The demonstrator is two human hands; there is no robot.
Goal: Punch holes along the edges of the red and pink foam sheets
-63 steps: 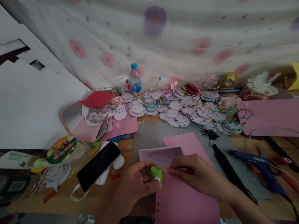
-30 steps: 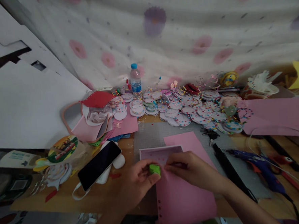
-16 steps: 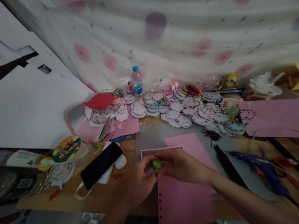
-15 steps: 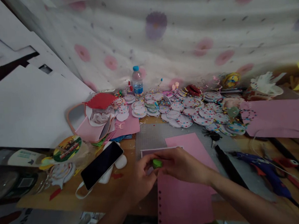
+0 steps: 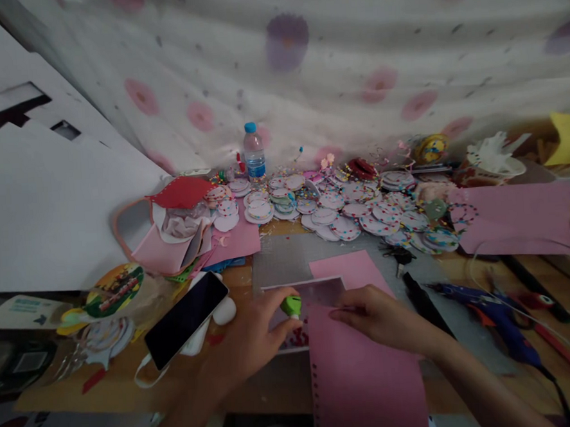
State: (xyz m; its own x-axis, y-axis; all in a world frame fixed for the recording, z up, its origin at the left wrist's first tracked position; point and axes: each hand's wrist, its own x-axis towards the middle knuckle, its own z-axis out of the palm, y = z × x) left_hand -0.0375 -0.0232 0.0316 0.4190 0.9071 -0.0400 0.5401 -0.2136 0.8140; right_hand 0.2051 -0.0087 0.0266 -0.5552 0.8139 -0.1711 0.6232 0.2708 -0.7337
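Observation:
My left hand [image 5: 265,321] pinches a small green object [image 5: 291,304] with a pale tip between thumb and fingers. Beneath it lies a shallow white-edged tray [image 5: 335,289] with small red pieces near its lower side. My right hand [image 5: 378,314] has its fingers closed on the upper edge of a pink sheet [image 5: 366,369], which has a row of holes along its left side and covers part of the tray. Another pink sheet [image 5: 353,267] lies behind, on the grey mat [image 5: 288,258].
Many decorated white discs [image 5: 348,226] are heaped at the back beside a water bottle [image 5: 254,154]. At left lie a phone [image 5: 188,319] and a white round case [image 5: 224,311]. Keys [image 5: 400,258], a black strip [image 5: 426,305] and a blue glue gun [image 5: 488,310] lie at right.
My hands have moved apart. The green object stays in my left hand, while my right hand has moved right and taken hold of the pink sheet. More of the tray shows.

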